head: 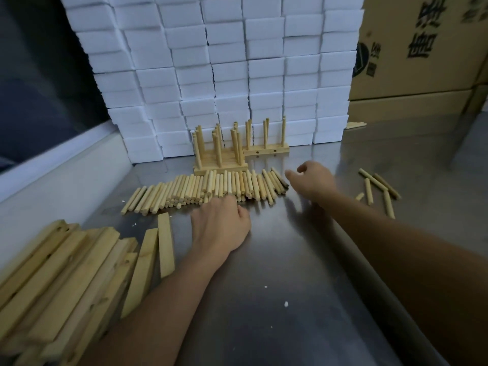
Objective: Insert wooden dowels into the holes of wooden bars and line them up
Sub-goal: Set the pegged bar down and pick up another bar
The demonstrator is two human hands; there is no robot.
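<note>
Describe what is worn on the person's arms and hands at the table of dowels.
Nothing is worn. Both forearms are bare as far as the picture shows, with no sleeve edge in view. The left hand and the right hand have no gloves, and no watch, ring, bracelet or tape shows on either wrist or on the fingers that can be seen.

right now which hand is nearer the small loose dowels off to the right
Right. The right hand hangs just left of the small loose dowels; the left hand rests farther left, at the long dowel row.

Site: small workshop or packing area. Evidence: steel worktop (290, 260), stacked white foam blocks (237, 75), printed cardboard cartons (422, 48).
</note>
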